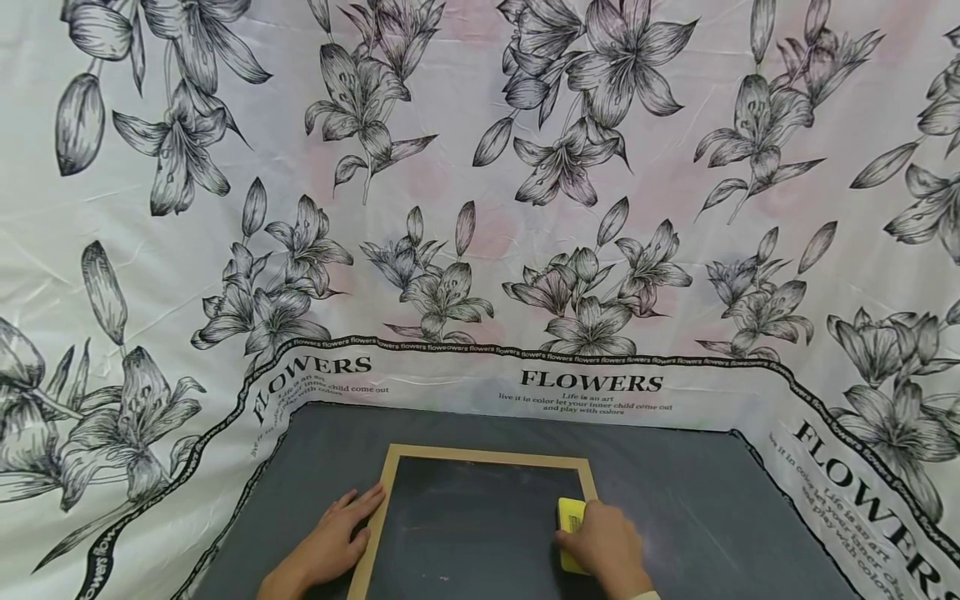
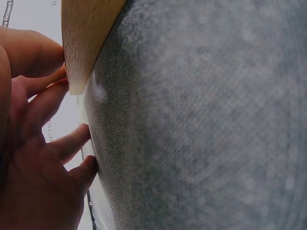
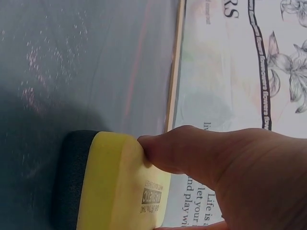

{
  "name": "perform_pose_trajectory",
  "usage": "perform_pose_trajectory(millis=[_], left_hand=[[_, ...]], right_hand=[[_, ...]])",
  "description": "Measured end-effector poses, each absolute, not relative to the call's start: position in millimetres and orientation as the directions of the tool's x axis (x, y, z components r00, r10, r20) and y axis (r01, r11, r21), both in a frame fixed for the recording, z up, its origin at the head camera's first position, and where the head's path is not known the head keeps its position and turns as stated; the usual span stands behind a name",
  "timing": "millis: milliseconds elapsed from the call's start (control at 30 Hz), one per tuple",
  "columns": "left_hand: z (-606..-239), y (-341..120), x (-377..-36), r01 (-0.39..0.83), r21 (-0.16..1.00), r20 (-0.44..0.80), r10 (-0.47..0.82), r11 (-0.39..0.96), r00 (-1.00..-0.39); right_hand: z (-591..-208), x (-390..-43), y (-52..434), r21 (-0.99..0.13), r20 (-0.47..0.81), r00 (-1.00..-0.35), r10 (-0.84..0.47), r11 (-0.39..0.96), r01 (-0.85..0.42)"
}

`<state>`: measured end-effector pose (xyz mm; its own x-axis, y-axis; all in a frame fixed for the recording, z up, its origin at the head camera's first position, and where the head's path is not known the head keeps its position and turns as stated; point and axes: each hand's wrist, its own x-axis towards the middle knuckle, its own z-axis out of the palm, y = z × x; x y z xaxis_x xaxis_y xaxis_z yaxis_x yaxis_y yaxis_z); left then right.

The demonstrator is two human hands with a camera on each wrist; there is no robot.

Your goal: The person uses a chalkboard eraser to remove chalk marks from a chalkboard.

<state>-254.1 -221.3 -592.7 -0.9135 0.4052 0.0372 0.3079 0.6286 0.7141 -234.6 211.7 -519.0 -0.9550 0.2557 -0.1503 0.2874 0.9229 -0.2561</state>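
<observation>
While the yellow eraser [image 1: 572,518] sits dark-side down at the right of the blackboard [image 1: 472,525], its long axis running near to far, your right hand [image 1: 611,542] grips it, and your left hand [image 1: 330,537], fingers extended, touches the wooden frame [image 1: 364,575] at left.

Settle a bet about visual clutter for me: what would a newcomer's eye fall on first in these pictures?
Probably the lily-print backdrop, whose bold black line drawings fill the upper part of the head view. Next comes the bright yellow board eraser, held in the right hand over the right side of the blackboard below. The left hand, touching the left side of the wooden frame, stands out less.
</observation>
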Motion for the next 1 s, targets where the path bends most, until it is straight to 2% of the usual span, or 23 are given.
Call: perform_pose_trajectory(millis=[533,1000], left_hand=[[-589,-220,-253,0.299,0.714,0.022,0.407,0.633,-0.913],[-616,-227,-266,0.324,0.711,0.053,0.412,0.624,-0.91]], right_hand=[[-519,-234,218,-0.262,-0.157,-0.953,0.259,0.92,0.293],[-518,-235,203,-0.22,-0.135,-0.962,0.237,0.94,0.262]])
